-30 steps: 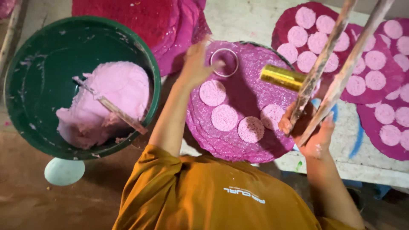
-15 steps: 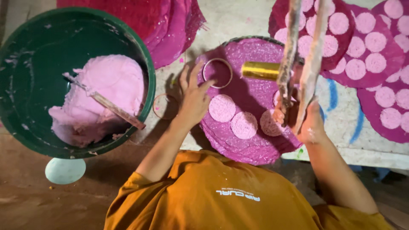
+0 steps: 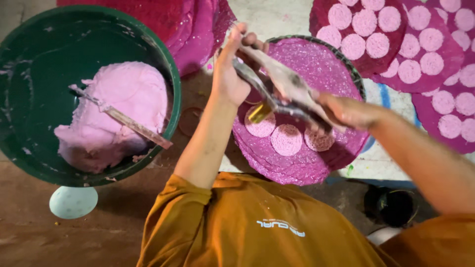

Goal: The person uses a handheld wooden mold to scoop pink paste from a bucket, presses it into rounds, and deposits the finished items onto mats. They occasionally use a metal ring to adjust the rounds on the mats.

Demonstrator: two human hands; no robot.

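Under my two hands, in the head view, sits a round woven tray [image 3: 346, 64] lined with a magenta sheet, three pale pink discs [image 3: 287, 139] pressed onto it in a row. My left hand [image 3: 230, 74] is raised above the tray's far left edge, its grip closed around the top end of a pair of long flat sticks [image 3: 282, 91]. My right hand [image 3: 349, 111] grips their lower end, fingers wrapped tight, so the sticks slant across the tray between both hands. A small brass-coloured ring mould [image 3: 260, 112] lies just below the sticks, beside the leftmost disc.

To do this well, I judge both grips should keep the sticks level and together, clear of the soft discs, so nothing smears them.

Left of my left arm stands a green basin [image 3: 29, 99] holding a mound of pink paste [image 3: 118, 113], a paste-coated stick [image 3: 121, 118] lying across it. A pale round object [image 3: 73, 201] rests on the floor below the basin. Beyond my right hand lie more sheets with pink discs [image 3: 396, 49].

Hard to make out: what the sticks carry, since they are blurred. My left fingers hide their top end, and the mould is half covered.
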